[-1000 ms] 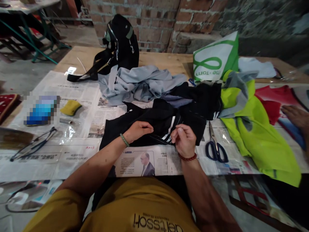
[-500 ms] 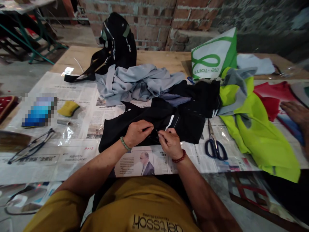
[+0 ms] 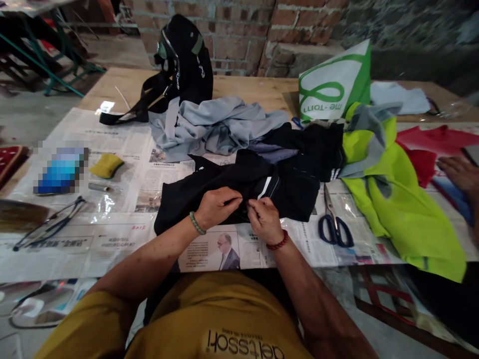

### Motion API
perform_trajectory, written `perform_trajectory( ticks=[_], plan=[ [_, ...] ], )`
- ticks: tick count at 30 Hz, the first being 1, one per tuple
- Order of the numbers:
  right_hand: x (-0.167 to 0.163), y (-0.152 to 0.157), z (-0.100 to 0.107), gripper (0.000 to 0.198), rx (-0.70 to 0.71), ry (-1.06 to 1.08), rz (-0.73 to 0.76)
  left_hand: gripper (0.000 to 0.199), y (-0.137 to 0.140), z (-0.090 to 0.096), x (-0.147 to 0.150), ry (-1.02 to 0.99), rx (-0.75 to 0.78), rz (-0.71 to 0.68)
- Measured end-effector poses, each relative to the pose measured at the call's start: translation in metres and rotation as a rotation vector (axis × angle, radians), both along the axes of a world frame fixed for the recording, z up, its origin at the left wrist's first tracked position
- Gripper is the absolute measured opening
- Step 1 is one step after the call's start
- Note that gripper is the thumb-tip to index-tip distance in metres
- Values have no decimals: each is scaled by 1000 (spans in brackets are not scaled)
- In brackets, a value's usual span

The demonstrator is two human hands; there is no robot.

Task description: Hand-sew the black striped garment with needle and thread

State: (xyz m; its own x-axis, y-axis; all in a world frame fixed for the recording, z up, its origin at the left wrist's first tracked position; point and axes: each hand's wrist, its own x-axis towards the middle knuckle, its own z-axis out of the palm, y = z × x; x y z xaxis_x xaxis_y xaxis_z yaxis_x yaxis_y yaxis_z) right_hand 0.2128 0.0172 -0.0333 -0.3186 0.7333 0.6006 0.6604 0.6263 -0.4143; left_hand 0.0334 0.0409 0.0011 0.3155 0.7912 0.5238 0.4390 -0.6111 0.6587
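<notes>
Black trousers (image 3: 187, 197) with a white stripe lie in front of me, their shape partly folded. Over them my left hand (image 3: 217, 207), wearing a green bead bracelet, is closed in a pinch. My right hand (image 3: 265, 219), with a red bracelet, is also closed, its fingertips just short of the left ones. Whatever sits between the fingertips is too small to make out. To the right of the trousers rest dark-handled scissors (image 3: 335, 227), blades pointing away from me.
Newspaper (image 3: 112, 209) under clear plastic covers the table. Grey cloth (image 3: 220, 124), a black bag (image 3: 192, 65), a yellow-green garment (image 3: 407, 199) and a white-green bag (image 3: 329, 85) surround the work. Glasses (image 3: 52, 224) and a yellow pouch (image 3: 107, 165) lie left. Another person's hand (image 3: 458, 172) shows right.
My left hand has moved slightly right, bringing the fingertips closer together. A thin bright glint between the hands earlier no longer shows. The trousers lie much as before.
</notes>
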Motion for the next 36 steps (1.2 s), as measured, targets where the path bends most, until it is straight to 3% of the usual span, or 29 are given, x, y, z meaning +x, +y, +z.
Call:
perform_trajectory(
  ticks=[6,17,26,36],
  plan=[
    [-2,-1,0,17,-24,-5,-44,15,-3,-6,2,19,-6,-19],
    [-5,-2,0,12,-23,-8,-81,14,-6,-9,8,-29,-33,94],
    [-5,-2,-3,14,-14,14,-55,15,-6,-8,8,-31,-31,-20],
    [-5,-5,-5,15,-88,38,-78,18,-10,-13,11,61,-38,-38]
  ],
)
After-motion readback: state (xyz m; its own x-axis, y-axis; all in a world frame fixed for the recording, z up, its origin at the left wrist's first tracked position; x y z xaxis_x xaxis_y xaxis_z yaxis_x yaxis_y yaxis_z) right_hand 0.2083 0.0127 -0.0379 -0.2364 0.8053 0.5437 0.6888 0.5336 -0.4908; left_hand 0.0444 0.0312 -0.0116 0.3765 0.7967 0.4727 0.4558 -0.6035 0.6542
